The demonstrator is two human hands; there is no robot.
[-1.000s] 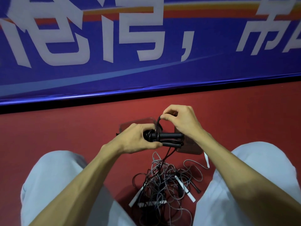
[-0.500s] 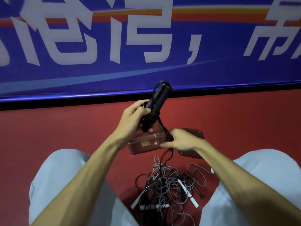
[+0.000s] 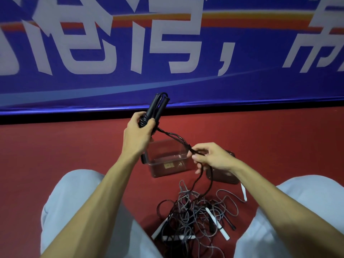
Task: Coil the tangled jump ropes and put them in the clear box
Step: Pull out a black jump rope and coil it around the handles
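From my remote seat, the left hand is clenched around two black handles, held side by side and pointing up and away, with turns of black cord wound round their lower ends. The cord runs down and to the right as a few strands to the right hand, which pinches them between thumb and fingertips. Below that hand two strands drop into the tangle of grey and black ropes on the red floor, between the person's pale-trousered legs. I judge this the winding step. To do it well I would hold the handles steady, lay each turn snug beside the last under even pull, and draw slack up a little at a time. The clear box sits open on the floor just beneath and between the hands; I see no rope in it. Its lid lies just beside it on the right, partly hidden by the right hand. The main obstacle is the tangle itself: the black cord's tail threads through the grey loops, so a hard tug could snag it or lift the other ropes and their white handles. A blue banner with large white characters fills the background.
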